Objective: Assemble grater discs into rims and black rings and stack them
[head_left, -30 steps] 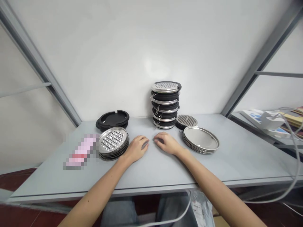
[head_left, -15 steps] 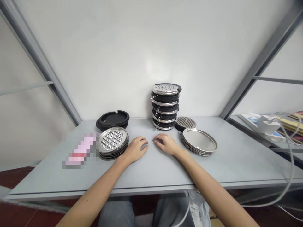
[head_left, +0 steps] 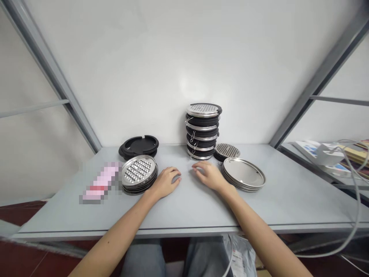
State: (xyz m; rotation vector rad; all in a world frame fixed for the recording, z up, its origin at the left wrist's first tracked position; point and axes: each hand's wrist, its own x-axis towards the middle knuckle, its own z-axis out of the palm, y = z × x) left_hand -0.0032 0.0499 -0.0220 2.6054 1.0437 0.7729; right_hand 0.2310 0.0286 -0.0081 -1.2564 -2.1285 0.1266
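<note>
My left hand (head_left: 166,182) rests on the grey table with fingers loosely curved and apart, holding nothing. Just left of it lies a stack of round metal grater plates (head_left: 139,171). My right hand (head_left: 208,175) hovers at or just over the tabletop, its fingers bent and empty; whether it touches the table I cannot tell. To its right sits a stack of shallow round metal lids or trays (head_left: 244,172). Behind both hands stands a tall pile of round graters with black rims and wire clips (head_left: 202,130). A single black-rimmed grater disc (head_left: 227,151) lies beside that pile.
Black plastic rings (head_left: 138,147) are stacked at the back left. A blurred pink item (head_left: 101,181) lies on the table's left (head_left: 184,215). White cables (head_left: 356,204) hang past the right edge, near a side shelf with papers. A wall closes off the back.
My right hand has shifted slightly to the right, closer to the metal lids. The left hand stays in place. The whole view has moved a little.
</note>
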